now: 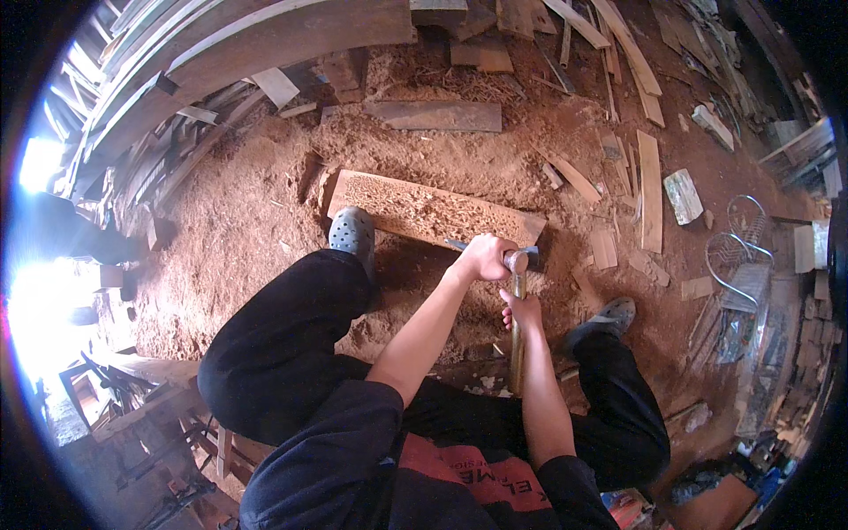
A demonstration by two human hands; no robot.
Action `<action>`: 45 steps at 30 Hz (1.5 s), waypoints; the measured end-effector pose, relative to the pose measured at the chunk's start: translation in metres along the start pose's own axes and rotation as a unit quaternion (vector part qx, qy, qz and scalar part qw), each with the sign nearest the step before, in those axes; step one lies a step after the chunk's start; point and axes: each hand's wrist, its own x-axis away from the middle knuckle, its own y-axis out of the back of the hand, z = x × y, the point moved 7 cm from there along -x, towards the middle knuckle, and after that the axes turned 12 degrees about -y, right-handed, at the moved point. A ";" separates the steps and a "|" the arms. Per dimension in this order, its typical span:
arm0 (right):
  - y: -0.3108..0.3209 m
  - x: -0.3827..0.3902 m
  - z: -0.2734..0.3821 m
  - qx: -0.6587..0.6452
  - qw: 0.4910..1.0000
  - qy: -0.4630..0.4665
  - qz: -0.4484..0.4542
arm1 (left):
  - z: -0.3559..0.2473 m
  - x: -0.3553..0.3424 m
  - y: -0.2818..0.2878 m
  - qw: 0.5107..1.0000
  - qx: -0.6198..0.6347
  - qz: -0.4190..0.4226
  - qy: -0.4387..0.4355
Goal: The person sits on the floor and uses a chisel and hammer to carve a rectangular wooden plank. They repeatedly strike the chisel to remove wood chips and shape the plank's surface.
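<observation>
A carved plank point(433, 208) lies across the ground in front of me, its upper face covered with rough gouges. My left hand point(484, 258) is closed over its near right edge, around a chisel point(457, 244) whose grey metal blade sticks out to the left. My right hand point(522, 311) wraps the wooden handle of a hammer point(518, 353), with the handle end toward my lap. The hammer head is right beside my left hand, and the chisel's grip is hidden there. My left clog point(352, 231) presses against the plank's near left edge.
Long boards point(291, 44) are stacked at the far left. Another plank point(442, 116) lies beyond the carved one. Loose strips point(650, 190) and a pale block point(683, 197) lie to the right, near a bent wire frame point(740, 256). My right clog point(615, 315) rests on reddish, chip-strewn ground.
</observation>
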 end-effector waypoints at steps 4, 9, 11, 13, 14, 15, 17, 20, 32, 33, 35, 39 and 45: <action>-0.004 0.001 -0.001 -0.022 1.000 -0.012 0.009 | 0.003 0.001 0.005 1.000 0.004 -0.024 0.001; 0.001 -0.004 0.000 -0.022 0.999 0.021 -0.013 | 0.004 -0.004 0.014 0.999 0.007 -0.036 0.008; 0.002 -0.002 -0.003 -0.062 0.998 0.029 -0.003 | 0.007 -0.005 0.018 0.997 0.038 -0.061 0.021; 0.009 0.017 0.007 -0.126 0.991 0.045 -0.002 | 0.018 0.001 0.023 0.994 0.060 -0.077 0.049; 0.018 0.023 0.015 -0.138 0.988 0.071 -0.019 | 0.026 0.000 0.025 0.994 0.042 -0.077 0.060; 0.031 0.034 0.021 -0.153 0.983 0.096 -0.041 | 0.028 -0.003 0.030 0.990 0.081 -0.099 0.062; 0.047 0.093 0.063 -0.213 0.968 0.132 0.009 | 0.034 0.004 0.046 0.974 0.156 -0.144 0.078; 0.096 0.169 0.108 -0.283 0.923 0.260 -0.015 | 0.040 0.003 0.061 0.972 0.155 -0.156 0.088; 0.035 0.105 0.097 0.185 0.943 0.201 -0.189 | 0.032 -0.005 0.020 0.991 0.098 -0.080 0.031; 0.044 0.115 0.100 0.080 0.972 0.195 -0.106 | 0.040 -0.002 0.026 0.994 0.067 -0.079 0.022; 0.079 0.159 0.115 -0.010 0.977 0.181 -0.111 | 0.044 0.000 0.027 0.993 0.074 -0.093 0.014; 0.121 0.242 0.138 -0.297 0.888 0.350 0.015 | 0.037 0.001 0.025 0.991 0.093 -0.075 0.065; 0.065 0.157 0.099 -0.103 0.870 0.425 -0.229 | 0.033 -0.003 0.022 0.984 0.140 -0.083 0.066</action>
